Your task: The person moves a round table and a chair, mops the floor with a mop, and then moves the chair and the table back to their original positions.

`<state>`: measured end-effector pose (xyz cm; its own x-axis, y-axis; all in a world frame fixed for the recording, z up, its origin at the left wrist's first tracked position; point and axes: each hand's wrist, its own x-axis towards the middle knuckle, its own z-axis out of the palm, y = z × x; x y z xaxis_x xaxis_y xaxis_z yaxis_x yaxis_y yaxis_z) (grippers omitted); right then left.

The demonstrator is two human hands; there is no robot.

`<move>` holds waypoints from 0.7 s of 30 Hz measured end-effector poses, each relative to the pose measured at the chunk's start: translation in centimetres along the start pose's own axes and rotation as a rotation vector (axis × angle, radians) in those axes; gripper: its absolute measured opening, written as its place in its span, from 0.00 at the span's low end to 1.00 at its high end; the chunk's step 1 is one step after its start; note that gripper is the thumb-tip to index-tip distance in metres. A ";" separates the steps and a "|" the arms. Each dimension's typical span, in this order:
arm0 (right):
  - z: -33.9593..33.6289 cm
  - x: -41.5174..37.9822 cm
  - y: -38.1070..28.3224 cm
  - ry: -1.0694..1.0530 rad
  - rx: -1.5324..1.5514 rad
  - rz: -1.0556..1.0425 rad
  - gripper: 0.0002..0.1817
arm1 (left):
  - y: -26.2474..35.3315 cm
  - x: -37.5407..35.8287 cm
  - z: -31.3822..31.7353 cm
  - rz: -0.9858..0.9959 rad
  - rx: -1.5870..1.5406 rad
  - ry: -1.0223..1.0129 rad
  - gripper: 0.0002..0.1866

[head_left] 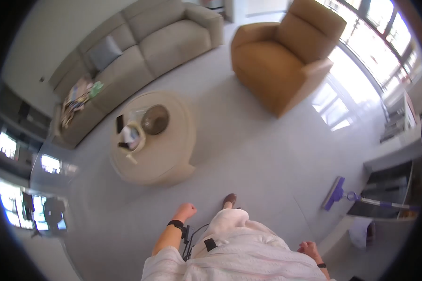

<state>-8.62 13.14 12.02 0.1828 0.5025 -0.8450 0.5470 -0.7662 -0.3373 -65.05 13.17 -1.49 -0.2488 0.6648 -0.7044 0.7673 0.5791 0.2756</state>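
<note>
My left hand point(186, 211) hangs over the grey floor in front of the round table point(173, 157), its fingers curled closed with nothing visible in them. A black band circles that wrist. At the lower right, my right hand point(309, 248) is beside my light clothing, fingers bent; whether anything lies within them is too small to tell. The nearest thing to it is a purple mop point(334, 193), apart from the hand. On the table are a dark round bowl point(155, 119), a white container point(137, 136) with items in it and a black flat object point(120, 123).
A beige sofa point(173, 44) with a grey cushion point(105, 53) and folded cloths point(77, 100) stands behind the table. A tan armchair point(267, 56) stands at the upper middle right. A low cabinet point(387, 152) lines the right side, where the mop's handle reaches.
</note>
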 end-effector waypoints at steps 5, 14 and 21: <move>-1.0 -0.3 2.0 0.066 -0.001 0.058 0.15 | 3.4 6.1 -1.1 0.076 -0.167 -0.115 0.14; -2.4 -1.7 5.3 0.084 0.359 0.169 0.15 | 13.4 8.3 -6.0 -0.003 -0.091 -0.247 0.09; -12.5 -0.4 16.9 0.102 0.442 0.283 0.15 | 28.3 8.7 -1.4 -0.066 -0.086 -0.216 0.09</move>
